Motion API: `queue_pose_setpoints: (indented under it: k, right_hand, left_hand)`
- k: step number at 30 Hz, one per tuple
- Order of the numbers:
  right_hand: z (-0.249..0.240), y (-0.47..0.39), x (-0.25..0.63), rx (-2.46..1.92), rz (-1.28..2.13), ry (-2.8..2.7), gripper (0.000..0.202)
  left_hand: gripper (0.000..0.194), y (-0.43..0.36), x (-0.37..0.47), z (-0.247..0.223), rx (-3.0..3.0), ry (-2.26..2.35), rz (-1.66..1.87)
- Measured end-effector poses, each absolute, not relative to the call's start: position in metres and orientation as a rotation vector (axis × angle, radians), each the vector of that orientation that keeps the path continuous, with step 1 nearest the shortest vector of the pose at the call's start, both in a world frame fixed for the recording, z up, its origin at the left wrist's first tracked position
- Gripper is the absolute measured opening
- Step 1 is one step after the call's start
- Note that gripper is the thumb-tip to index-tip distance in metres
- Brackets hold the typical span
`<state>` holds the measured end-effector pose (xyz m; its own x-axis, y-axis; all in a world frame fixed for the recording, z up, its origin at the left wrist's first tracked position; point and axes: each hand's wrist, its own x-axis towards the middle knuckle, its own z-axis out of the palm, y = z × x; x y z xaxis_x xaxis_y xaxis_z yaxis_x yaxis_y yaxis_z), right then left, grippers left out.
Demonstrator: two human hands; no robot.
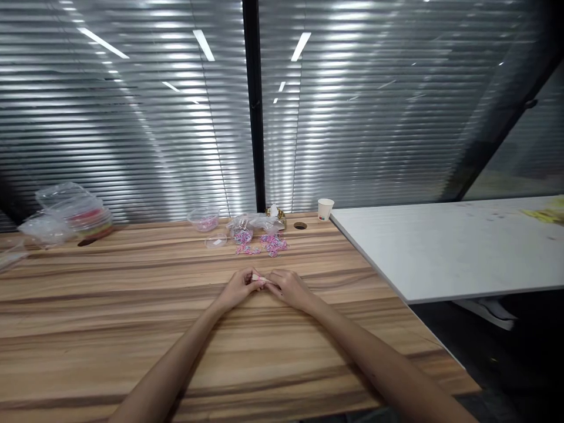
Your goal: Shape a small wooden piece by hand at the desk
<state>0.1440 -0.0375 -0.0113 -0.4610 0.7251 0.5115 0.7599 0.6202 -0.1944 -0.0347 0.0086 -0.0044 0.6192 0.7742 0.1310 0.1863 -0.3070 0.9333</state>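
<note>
Above the middle of the wooden table (132, 329), both hands meet at a small pale, stick-like piece (258, 278) with pink on it, too small to identify. My left hand (241, 286) pinches it between thumb and fingers. From the other side, my right hand (285, 288) is closed on its right end, with the fingertips of both hands nearly touching. Just beyond them lies a loose pile of small pink, blue and white bands (274, 243), with a smaller strewn group (248, 250) to its left.
Behind the bands are a clear bag (259, 221), a clear tub (204, 220) and a clear lid (215, 241). A paper cup (325, 209) stands near a cable hole (300, 225). Stacked plastic containers (88, 217) sit far left. A white table (449, 252) adjoins on the right.
</note>
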Motion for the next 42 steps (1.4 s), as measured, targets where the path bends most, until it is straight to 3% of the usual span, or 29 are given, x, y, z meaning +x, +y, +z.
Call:
queue_pose_setpoints:
  k: [42]
  right_hand:
    - [-0.0110,-0.0378,0.1443,-1.157,-0.092,-2.279,0.016]
  left_hand:
    - [0.025,0.0081,-0.0346,-0.0027,1.843,0.767,0.722]
